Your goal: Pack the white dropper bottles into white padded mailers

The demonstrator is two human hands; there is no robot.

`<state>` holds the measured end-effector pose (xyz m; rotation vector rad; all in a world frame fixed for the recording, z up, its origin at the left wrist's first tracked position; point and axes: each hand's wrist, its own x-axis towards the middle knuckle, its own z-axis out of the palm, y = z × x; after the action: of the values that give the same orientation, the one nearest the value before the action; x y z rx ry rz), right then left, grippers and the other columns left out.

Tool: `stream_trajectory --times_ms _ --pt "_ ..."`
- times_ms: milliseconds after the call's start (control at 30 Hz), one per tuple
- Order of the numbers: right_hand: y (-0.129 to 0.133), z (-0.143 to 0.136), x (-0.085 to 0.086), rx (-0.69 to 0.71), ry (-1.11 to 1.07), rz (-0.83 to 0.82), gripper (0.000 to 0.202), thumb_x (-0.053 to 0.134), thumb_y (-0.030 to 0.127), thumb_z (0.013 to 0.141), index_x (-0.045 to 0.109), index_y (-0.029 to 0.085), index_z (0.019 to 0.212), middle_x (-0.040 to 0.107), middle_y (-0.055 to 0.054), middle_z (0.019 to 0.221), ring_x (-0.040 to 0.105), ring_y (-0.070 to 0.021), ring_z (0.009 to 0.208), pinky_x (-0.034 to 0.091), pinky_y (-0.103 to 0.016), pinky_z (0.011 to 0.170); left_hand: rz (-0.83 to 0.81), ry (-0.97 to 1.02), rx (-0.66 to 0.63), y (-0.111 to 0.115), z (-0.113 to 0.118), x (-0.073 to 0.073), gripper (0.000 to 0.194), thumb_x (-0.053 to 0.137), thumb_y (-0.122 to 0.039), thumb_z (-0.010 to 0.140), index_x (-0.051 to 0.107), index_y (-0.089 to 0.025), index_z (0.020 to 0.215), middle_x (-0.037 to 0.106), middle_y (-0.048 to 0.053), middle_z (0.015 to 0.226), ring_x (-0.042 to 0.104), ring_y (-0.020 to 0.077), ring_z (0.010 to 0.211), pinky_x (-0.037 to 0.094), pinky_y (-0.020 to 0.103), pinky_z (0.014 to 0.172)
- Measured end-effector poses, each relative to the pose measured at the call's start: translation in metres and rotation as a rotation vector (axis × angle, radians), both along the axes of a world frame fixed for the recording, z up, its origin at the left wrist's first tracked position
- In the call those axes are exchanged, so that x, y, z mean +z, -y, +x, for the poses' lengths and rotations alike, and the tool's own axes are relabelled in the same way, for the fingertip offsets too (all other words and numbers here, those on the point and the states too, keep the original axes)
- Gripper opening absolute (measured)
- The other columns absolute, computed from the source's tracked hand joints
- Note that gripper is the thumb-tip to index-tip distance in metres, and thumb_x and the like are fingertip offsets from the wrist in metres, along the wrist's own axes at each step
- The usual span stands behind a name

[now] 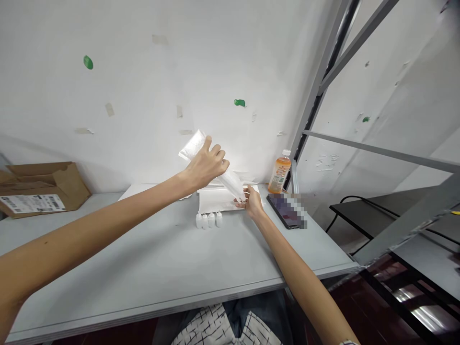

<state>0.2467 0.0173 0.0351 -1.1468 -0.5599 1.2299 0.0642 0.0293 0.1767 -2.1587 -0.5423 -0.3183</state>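
Observation:
A long, pale plastic packet [231, 183] slants down to the right above the table. My left hand [208, 165] is closed round its upper part, palm down. At its lower end, the fingers of my right hand [251, 199] are closed on it. White sheets or bags [215, 200] lie behind and below the packet. In front of them stand several small white bottles [212, 220] in a row, touched by neither hand.
An open cardboard box [45, 189] sits at the back left of the grey table [143, 268]. To the right are an orange drink bottle [280, 173] and a dark phone [283, 211]. A metal frame [311, 115] rises beyond the table's right side.

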Motion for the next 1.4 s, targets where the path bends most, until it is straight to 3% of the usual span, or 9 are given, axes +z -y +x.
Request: stream_trajectory --times_ms 500,733,867,1000,1133,1267,1400 --pt "0.002 0.001 0.003 0.051 0.078 -0.058 0.028 0.041 0.028 0.098 0.053 0.016 0.075 0.055 0.001 0.052 0.047 -0.0093 0.035 0.024 -0.018 0.031 -0.078 0.082 -0.055 -0.008 -0.005 -0.001 0.019 0.060 -0.015 0.076 0.071 -0.020 0.090 0.064 0.007 0.082 0.057 0.0276 0.096 0.030 0.070 0.103" --pt "0.002 0.003 0.003 0.079 0.042 -0.057 0.035 0.038 0.033 0.097 0.057 0.014 0.074 0.053 0.000 0.052 0.042 -0.0076 0.034 0.019 -0.018 0.031 -0.099 0.113 -0.029 -0.012 -0.012 -0.005 0.018 0.064 -0.018 0.078 0.072 -0.021 0.094 0.064 0.009 0.081 0.057 0.0293 0.094 0.029 0.068 0.103" --pt "0.002 0.006 0.003 0.098 0.047 -0.066 0.031 0.041 0.029 0.093 0.060 0.012 0.074 0.050 0.001 0.049 0.035 -0.0060 0.033 0.016 -0.018 0.031 -0.139 0.141 0.071 -0.021 -0.025 -0.014 0.019 0.063 -0.020 0.081 0.071 -0.022 0.098 0.064 0.010 0.083 0.057 0.0309 0.098 0.028 0.066 0.103" --pt "0.003 0.008 0.004 0.064 0.083 -0.066 0.021 0.046 0.019 0.088 0.058 0.013 0.072 0.041 0.006 0.042 0.026 -0.0041 0.031 0.013 -0.017 0.033 -0.165 0.196 0.200 -0.035 -0.048 -0.023 0.020 0.058 -0.017 0.082 0.070 -0.022 0.097 0.065 0.011 0.088 0.057 0.0311 0.099 0.030 0.060 0.101" --pt "0.004 0.010 0.006 0.004 0.116 -0.050 0.020 0.047 0.022 0.090 0.053 0.016 0.072 0.039 0.007 0.041 0.024 -0.0040 0.031 0.013 -0.017 0.034 -0.206 0.329 0.368 -0.052 -0.089 -0.035 0.023 0.053 -0.023 0.087 0.068 -0.020 0.104 0.067 0.014 0.099 0.056 0.0326 0.102 0.032 0.055 0.094" --pt "0.004 0.012 0.008 -0.023 0.133 -0.030 0.021 0.051 0.024 0.090 0.050 0.017 0.070 0.038 0.007 0.041 0.025 -0.0041 0.031 0.013 -0.018 0.034 -0.293 0.395 0.568 -0.066 -0.135 -0.060 0.031 0.050 -0.037 0.092 0.063 -0.021 0.116 0.067 0.017 0.109 0.056 0.0343 0.106 0.032 0.050 0.093" --pt "0.003 0.010 0.008 -0.040 0.150 -0.031 0.023 0.050 0.022 0.091 0.050 0.017 0.068 0.036 0.008 0.040 0.024 -0.0040 0.030 0.012 -0.018 0.034 -0.382 0.406 0.628 -0.069 -0.169 -0.092 0.039 0.045 -0.046 0.094 0.060 -0.021 0.121 0.067 0.017 0.114 0.056 0.0357 0.109 0.033 0.047 0.091"
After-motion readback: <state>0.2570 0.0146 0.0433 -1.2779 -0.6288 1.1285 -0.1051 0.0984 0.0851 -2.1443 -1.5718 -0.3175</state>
